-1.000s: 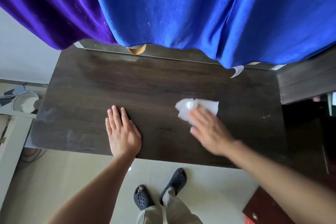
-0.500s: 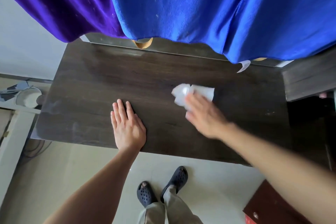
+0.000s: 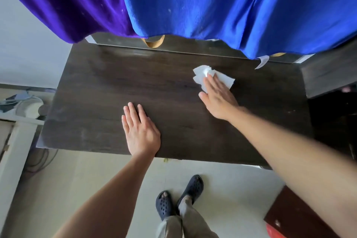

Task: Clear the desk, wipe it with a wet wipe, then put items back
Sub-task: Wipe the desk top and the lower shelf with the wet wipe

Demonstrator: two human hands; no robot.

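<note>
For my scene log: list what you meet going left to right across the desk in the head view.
The left hand, flat on the desk → wet wipe pressed under the right hand → white tag hanging from the blue cloth.

desk (image 3: 92, 102) open at left; blue cloth (image 3: 212, 6) overhangs back edge

Desk (image 3: 135, 83): rectangular, dark wood-grain top. On it: one crumpled white wet wipe (image 3: 200, 77), far right area, pressed under the flat right hand (image 3: 218, 100); left hand (image 3: 141, 133) palm down near the front edge, well apart from the wipe
</note>
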